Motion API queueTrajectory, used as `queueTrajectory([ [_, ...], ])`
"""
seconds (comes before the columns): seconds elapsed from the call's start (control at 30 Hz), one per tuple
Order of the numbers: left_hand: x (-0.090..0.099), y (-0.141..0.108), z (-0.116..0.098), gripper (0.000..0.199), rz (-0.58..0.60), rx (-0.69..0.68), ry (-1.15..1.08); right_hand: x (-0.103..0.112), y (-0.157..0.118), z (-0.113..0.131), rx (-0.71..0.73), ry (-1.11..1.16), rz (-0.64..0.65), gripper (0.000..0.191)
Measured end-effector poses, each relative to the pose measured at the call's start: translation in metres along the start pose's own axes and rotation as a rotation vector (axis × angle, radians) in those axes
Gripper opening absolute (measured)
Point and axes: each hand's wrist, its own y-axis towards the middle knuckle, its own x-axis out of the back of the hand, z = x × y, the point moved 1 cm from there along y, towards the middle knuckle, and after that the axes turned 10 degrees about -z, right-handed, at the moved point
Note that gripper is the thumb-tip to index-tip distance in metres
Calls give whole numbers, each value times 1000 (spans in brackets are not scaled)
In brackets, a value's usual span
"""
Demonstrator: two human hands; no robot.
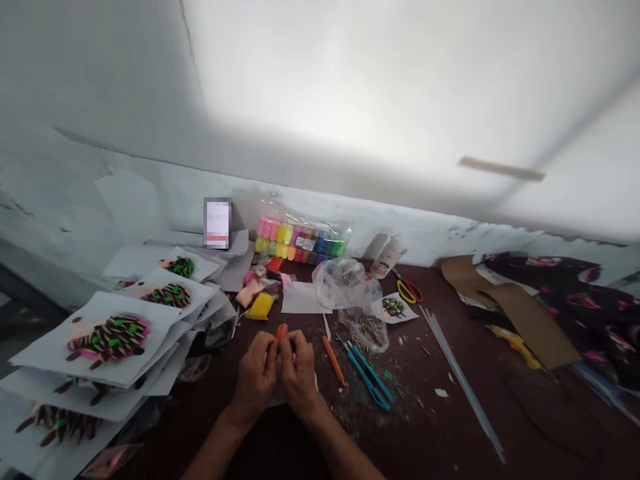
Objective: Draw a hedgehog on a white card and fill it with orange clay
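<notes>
My left hand (255,377) and my right hand (299,373) meet above the dark red table (440,427), their fingers pinching a small orange piece of modelling clay (282,332). Part of the piece is hidden by my fingertips. A white paper sheet (270,399) lies mostly hidden beneath my hands. To the right of my right hand lie an orange-handled craft tool (333,361) and blue-handled tools (367,377). A yellow clay packet (261,306) lies ahead of my left hand.
Stacked white cards with spiky clay hedgehog pictures (107,343) fill the left. A bag of coloured clay tubs (300,240) stands against the wall, near a crumpled plastic bag (340,283) and yellow-handled scissors (409,291). Brown card (525,320) and floral fabric (555,287) lie at the right.
</notes>
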Motion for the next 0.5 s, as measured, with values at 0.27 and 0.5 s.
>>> queueTrajectory([
  [0.27, 0, 1, 0, 20, 26, -11, -8, 0, 1, -2, -70, 38, 35, 26],
  [0.5, 2, 3, 0, 20, 14, -13, -10, 1, 3, 5, 3, 26, -7, 28],
])
